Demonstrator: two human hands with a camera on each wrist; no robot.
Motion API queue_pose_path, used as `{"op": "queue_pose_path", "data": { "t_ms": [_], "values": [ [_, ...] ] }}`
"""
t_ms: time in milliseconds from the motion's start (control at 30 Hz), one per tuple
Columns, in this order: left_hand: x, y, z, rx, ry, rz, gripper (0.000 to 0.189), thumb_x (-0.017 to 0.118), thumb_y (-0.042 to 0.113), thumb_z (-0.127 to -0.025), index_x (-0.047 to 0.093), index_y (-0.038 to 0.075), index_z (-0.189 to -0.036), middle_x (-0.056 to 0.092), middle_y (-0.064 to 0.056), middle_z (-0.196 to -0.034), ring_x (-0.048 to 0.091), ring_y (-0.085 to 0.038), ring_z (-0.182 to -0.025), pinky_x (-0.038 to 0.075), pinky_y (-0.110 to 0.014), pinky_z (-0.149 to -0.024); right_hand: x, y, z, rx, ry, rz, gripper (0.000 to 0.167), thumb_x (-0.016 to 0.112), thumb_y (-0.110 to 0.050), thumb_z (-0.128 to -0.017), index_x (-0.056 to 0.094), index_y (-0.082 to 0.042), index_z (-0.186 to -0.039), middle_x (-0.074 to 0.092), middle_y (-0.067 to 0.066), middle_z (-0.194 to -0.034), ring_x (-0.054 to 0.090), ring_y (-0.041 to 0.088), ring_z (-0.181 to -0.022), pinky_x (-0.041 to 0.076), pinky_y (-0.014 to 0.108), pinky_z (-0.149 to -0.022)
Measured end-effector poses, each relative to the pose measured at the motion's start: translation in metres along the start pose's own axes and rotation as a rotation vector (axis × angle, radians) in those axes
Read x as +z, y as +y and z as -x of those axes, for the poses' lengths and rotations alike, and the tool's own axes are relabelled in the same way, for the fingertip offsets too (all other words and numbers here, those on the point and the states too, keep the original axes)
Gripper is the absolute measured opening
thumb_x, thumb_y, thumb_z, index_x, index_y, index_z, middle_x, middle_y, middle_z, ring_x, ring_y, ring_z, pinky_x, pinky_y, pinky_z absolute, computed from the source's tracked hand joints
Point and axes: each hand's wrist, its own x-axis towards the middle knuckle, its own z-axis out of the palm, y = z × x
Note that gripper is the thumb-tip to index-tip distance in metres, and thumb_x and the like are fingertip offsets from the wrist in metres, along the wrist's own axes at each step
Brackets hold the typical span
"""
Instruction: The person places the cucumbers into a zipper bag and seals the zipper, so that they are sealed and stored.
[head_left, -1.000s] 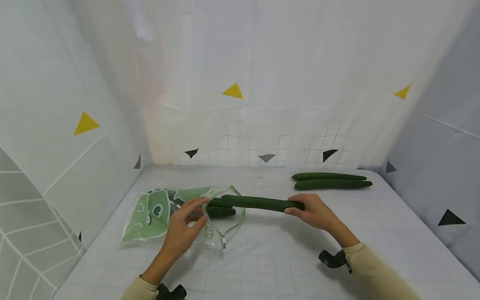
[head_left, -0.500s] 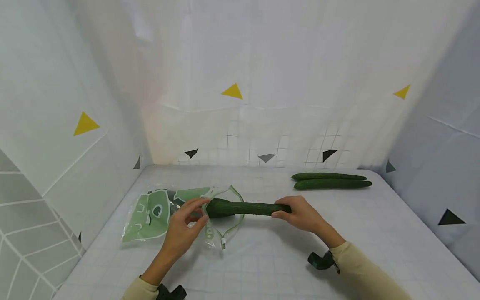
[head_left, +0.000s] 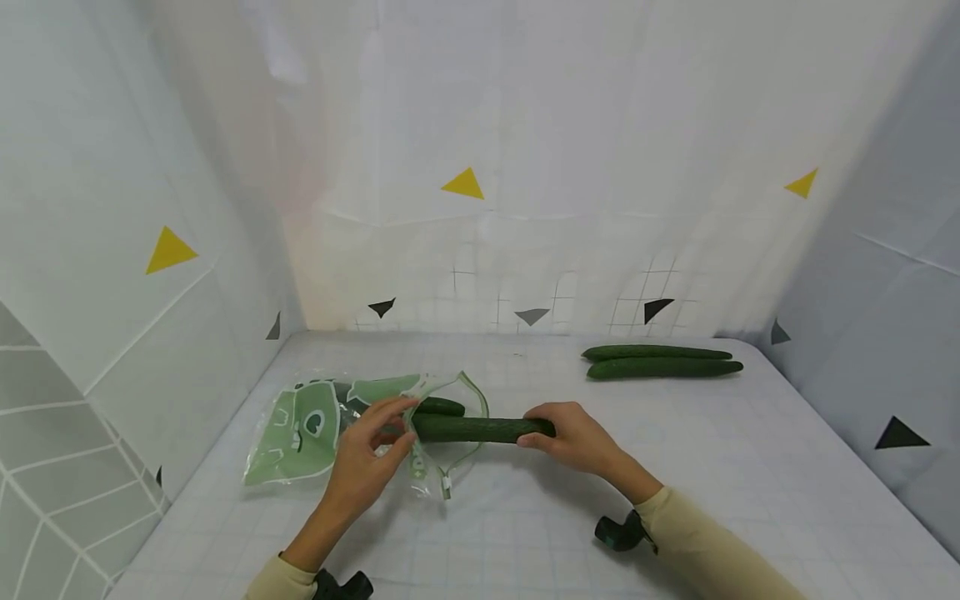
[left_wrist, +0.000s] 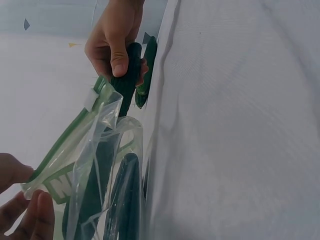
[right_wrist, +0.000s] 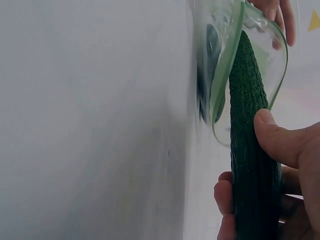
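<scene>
My right hand [head_left: 573, 437] grips a dark green cucumber [head_left: 480, 430] near its right end. The cucumber's left part runs through the mouth of a clear plastic zip bag [head_left: 296, 433] with a green print. My left hand [head_left: 367, 450] pinches the bag's rim between thumb and fingers, as the left wrist view shows at the green zip edge [left_wrist: 65, 137]. Another cucumber [head_left: 442, 407] lies in the bag, its end showing behind the held one. In the right wrist view the thumb [right_wrist: 280, 140] presses along the cucumber's side, with fingers curled round beneath.
Two more cucumbers [head_left: 663, 367] lie side by side at the back right of the white table [head_left: 525, 533]. White sheets with yellow and black triangles wall in the back and both sides. A small slider [head_left: 447, 483] sits on the bag's zip.
My right hand has moved left and slightly toward me, pushing the cucumber from the bag's opening deeper into it. The left hand has stayed at the rim.
</scene>
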Motion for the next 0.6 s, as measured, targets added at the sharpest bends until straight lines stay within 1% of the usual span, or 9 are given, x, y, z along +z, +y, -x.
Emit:
{"op": "queue_pose_path", "data": {
  "t_ms": [167,300,400,600],
  "values": [
    [0.0,-0.002,0.0,0.029,0.004,-0.003,0.048,0.076,-0.008,-0.09,0.068,0.007,-0.136,0.063,-0.007,-0.135,0.066,-0.019,-0.094,0.061,-0.033,-0.077,0.008,-0.01,-0.007,-0.024,-0.01,-0.005,0.036,0.076,-0.037,-0.097,0.076,-0.007,-0.116,0.073,-0.002,-0.107,0.064,0.009,-0.089,0.054,0.033,-0.076],
    [-0.001,-0.001,0.0,0.029,0.004,-0.02,0.049,0.077,-0.006,-0.091,0.068,0.01,-0.136,0.063,-0.005,-0.135,0.065,-0.018,-0.094,0.061,-0.033,-0.075,0.015,-0.017,-0.013,-0.061,-0.024,0.011,0.031,0.077,-0.034,-0.097,0.077,-0.007,-0.112,0.073,-0.002,-0.101,0.061,0.007,-0.082,0.053,0.031,-0.071],
    [-0.001,0.0,0.0,0.038,-0.001,-0.027,0.047,0.076,-0.005,-0.092,0.067,0.009,-0.137,0.063,-0.007,-0.135,0.065,-0.018,-0.094,0.061,-0.033,-0.074,0.019,-0.02,-0.016,-0.09,-0.037,0.03,0.027,0.077,-0.032,-0.096,0.077,-0.007,-0.108,0.072,-0.004,-0.095,0.058,0.005,-0.075,0.05,0.029,-0.066],
    [-0.001,0.001,0.0,0.046,-0.006,-0.013,0.047,0.075,-0.005,-0.093,0.067,0.008,-0.137,0.063,-0.009,-0.135,0.066,-0.02,-0.093,0.061,-0.035,-0.074,0.027,-0.022,-0.017,-0.11,-0.07,0.08,0.025,0.078,-0.031,-0.096,0.076,-0.008,-0.105,0.069,-0.008,-0.092,0.056,0.003,-0.074,0.049,0.027,-0.067]
  ]
}}
